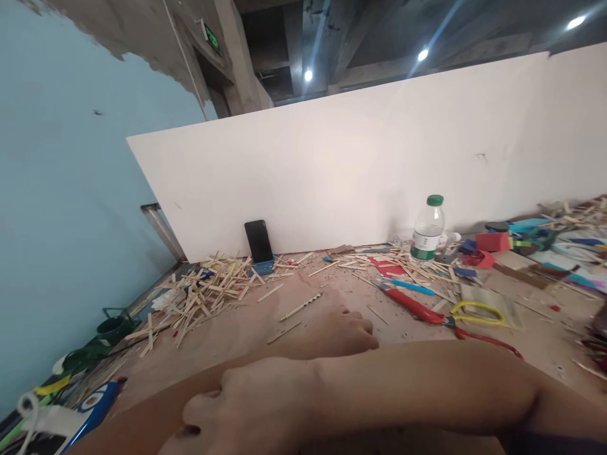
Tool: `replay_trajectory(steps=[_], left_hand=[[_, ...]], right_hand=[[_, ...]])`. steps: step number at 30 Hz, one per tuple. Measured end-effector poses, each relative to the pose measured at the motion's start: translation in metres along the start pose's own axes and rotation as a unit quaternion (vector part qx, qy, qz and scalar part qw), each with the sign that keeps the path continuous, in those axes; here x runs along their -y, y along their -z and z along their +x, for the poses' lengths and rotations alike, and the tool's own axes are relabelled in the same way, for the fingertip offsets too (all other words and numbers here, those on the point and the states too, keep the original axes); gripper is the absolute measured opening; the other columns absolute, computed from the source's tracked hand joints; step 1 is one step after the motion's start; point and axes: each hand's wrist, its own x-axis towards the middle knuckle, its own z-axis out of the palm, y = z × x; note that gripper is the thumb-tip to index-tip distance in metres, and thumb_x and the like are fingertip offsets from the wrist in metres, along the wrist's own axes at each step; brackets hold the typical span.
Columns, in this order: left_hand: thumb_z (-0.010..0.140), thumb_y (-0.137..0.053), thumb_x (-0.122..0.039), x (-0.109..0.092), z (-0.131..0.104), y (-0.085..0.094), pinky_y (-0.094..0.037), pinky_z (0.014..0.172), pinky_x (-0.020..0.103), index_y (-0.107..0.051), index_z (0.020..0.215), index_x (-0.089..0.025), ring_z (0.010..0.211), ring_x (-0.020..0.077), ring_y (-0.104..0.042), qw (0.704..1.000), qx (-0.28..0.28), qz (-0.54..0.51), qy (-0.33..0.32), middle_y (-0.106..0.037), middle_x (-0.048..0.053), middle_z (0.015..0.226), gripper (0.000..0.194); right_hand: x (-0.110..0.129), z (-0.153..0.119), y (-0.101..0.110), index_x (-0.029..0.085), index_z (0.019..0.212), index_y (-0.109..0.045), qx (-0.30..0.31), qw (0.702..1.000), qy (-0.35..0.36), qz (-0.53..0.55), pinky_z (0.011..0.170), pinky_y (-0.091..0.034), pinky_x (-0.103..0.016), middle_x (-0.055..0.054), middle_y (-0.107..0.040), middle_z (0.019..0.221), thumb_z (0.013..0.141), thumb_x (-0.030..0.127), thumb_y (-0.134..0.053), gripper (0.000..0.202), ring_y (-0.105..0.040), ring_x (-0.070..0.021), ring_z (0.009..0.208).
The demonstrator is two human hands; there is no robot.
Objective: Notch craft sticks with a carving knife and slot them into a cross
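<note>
My forearms cross low in the view. My left hand (344, 332) lies palm down on the table, its fingers loosely curled, with nothing visible in it. Over my left forearm rests my right hand (256, 401), back upward. Its fingers bend into a loose fist, and no object shows in them; their undersides are hidden. Just beyond my left hand lies a pencil (301, 307), near a thin wooden stick (283, 333). To the right are red-handled scissors (417, 308), a blue pen (408, 287) and a yellow loop handle (478, 312).
A white partition (303, 177) stands along the table's back edge. A black phone (258, 241) leans there beside a heap of wooden sticks (213, 284). A green-capped bottle (427, 230) stands at the right among scraps and red blocks (492, 242). A blue wall (71, 177) borders the left.
</note>
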Motion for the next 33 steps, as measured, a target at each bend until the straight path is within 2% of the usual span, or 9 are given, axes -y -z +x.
replay_trajectory(steps=[4, 6, 9, 11, 15, 21, 27, 30, 33], left_hand=[[0.107, -0.071, -0.034, -0.003, 0.002, 0.007, -0.063, 0.102, 0.048, -0.071, 0.127, -0.018, 0.117, 0.0252, -0.072, 1.000, 0.003, -0.007, 0.001, -0.072, 0.010, 0.133, 0.026], [0.107, -0.071, -0.034, -0.005, 0.000, 0.011, -0.063, 0.104, 0.049, -0.071, 0.128, -0.019, 0.120, 0.0258, -0.071, 1.000, 0.002, -0.005, 0.000, -0.071, 0.011, 0.136, 0.026], [0.107, -0.071, -0.036, -0.008, -0.005, 0.014, -0.062, 0.104, 0.049, -0.071, 0.130, -0.019, 0.119, 0.0259, -0.071, 1.000, 0.001, 0.002, 0.010, -0.070, 0.011, 0.137, 0.029], [0.107, -0.071, -0.037, -0.010, -0.007, 0.013, -0.063, 0.103, 0.049, -0.071, 0.130, -0.019, 0.118, 0.0256, -0.071, 1.000, -0.003, 0.006, 0.016, -0.071, 0.011, 0.136, 0.029], [0.108, -0.069, -0.036, -0.016, -0.001, 0.009, -0.062, 0.104, 0.047, -0.072, 0.127, -0.021, 0.118, 0.0245, -0.071, 1.000, -0.022, 0.015, 0.014, -0.071, 0.011, 0.137, 0.024], [0.108, -0.069, -0.034, -0.019, -0.005, 0.003, -0.063, 0.103, 0.046, -0.072, 0.127, -0.022, 0.117, 0.0239, -0.071, 0.999, -0.034, 0.015, 0.018, -0.071, 0.010, 0.136, 0.023], [0.108, -0.070, -0.032, -0.024, 0.004, 0.004, -0.062, 0.106, 0.047, -0.073, 0.127, -0.022, 0.121, 0.0249, -0.070, 0.998, -0.056, -0.006, 0.029, -0.070, 0.010, 0.139, 0.022], [0.108, -0.069, -0.032, -0.021, 0.002, 0.002, -0.062, 0.107, 0.048, -0.073, 0.127, -0.022, 0.121, 0.0247, -0.070, 0.996, -0.070, -0.022, 0.042, -0.070, 0.011, 0.140, 0.021], [0.107, -0.070, -0.034, -0.012, -0.019, -0.007, -0.063, 0.104, 0.049, -0.072, 0.127, -0.019, 0.119, 0.0254, -0.071, 0.993, -0.078, -0.045, 0.073, -0.071, 0.011, 0.137, 0.025]], right_hand=[[0.002, -0.003, 0.011, 0.031, 0.131, -0.080, -0.066, 0.997, 0.017, -0.021, 0.075, -0.054, -0.029, 0.005, -0.077, 0.136, 0.115, 0.014, -0.046, 0.041, -0.067, -0.0142, 0.115], [0.007, -0.003, 0.005, 0.029, 0.124, -0.082, -0.073, 0.997, 0.005, -0.007, 0.072, -0.053, -0.030, 0.005, -0.077, 0.134, 0.116, 0.015, -0.043, 0.043, -0.068, -0.0151, 0.108], [0.007, -0.007, -0.005, 0.020, 0.098, -0.082, -0.049, 0.998, -0.029, 0.027, 0.060, -0.049, -0.034, -0.001, -0.081, 0.107, 0.111, 0.014, -0.051, 0.035, -0.067, -0.0172, 0.077], [0.005, -0.008, -0.007, 0.017, 0.089, -0.079, -0.054, 0.996, -0.042, 0.048, 0.057, -0.047, -0.034, -0.003, -0.080, 0.097, 0.108, 0.010, -0.053, 0.033, -0.065, -0.0183, 0.073], [0.005, -0.004, -0.004, 0.021, 0.104, -0.080, -0.096, 0.993, -0.026, 0.067, 0.064, -0.049, -0.032, 0.001, -0.080, 0.113, 0.115, 0.013, -0.043, 0.039, -0.067, -0.0188, 0.099], [0.020, -0.015, -0.004, 0.018, 0.093, -0.078, -0.015, 0.996, -0.073, 0.054, 0.055, -0.043, -0.037, -0.001, -0.075, 0.090, 0.108, 0.018, -0.062, 0.022, -0.063, -0.0181, 0.068], [0.014, -0.001, -0.009, 0.022, 0.117, -0.080, -0.066, 0.994, -0.028, 0.085, 0.063, -0.046, -0.033, 0.002, -0.078, 0.119, 0.117, 0.018, -0.043, 0.037, -0.065, -0.0186, 0.102], [0.016, -0.007, -0.011, 0.021, 0.109, -0.080, -0.038, 0.995, -0.047, 0.085, 0.059, -0.045, -0.034, 0.002, -0.077, 0.111, 0.114, 0.020, -0.053, 0.027, -0.065, -0.0176, 0.085], [0.024, -0.036, -0.015, 0.017, 0.091, -0.075, -0.017, 0.994, -0.086, 0.071, 0.050, -0.038, -0.036, -0.001, -0.072, 0.092, 0.106, 0.020, -0.066, 0.018, -0.061, -0.0181, 0.069]])
